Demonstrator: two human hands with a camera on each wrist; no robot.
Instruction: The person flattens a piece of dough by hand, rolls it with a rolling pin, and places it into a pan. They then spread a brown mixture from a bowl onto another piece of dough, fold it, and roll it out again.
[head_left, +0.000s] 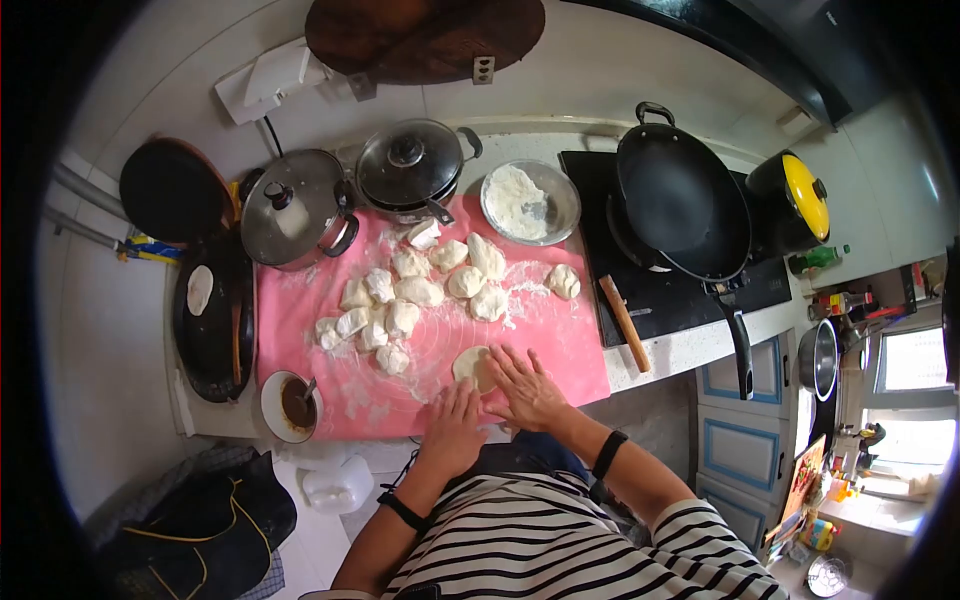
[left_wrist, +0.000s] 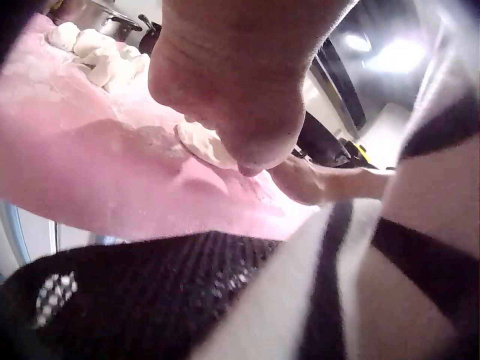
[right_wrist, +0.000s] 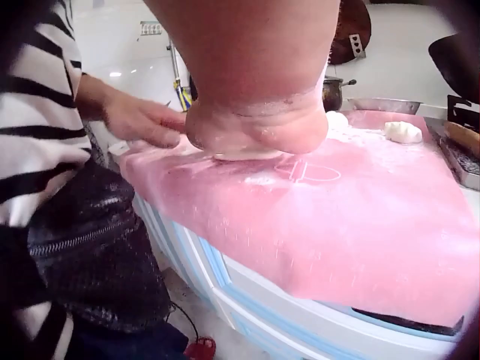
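Observation:
A flattened round of dough (head_left: 470,372) lies on the floured pink mat (head_left: 560,350) near its front edge. My right hand (head_left: 527,393), fingers extended and spread, presses on the round's right side. At the near left edge of the round, my left hand (head_left: 456,424) rests with its fingers fairly straight. The left wrist view shows the dough's pale edge (left_wrist: 201,145) beside the left hand's heel. Seen from the right wrist, the palm covers most of the round. Several floured dough lumps (head_left: 402,318) sit just beyond the hands, and one separate lump (head_left: 563,281) lies to the right.
A metal bowl of flour (head_left: 548,225) stands behind the lumps. To the right are a rolling pin (head_left: 625,325) and a wok (head_left: 680,200) on the stove. On the left are a sauce bowl (head_left: 277,420), lidded pots (head_left: 290,222) and an open pan (head_left: 207,360) holding a small dough piece.

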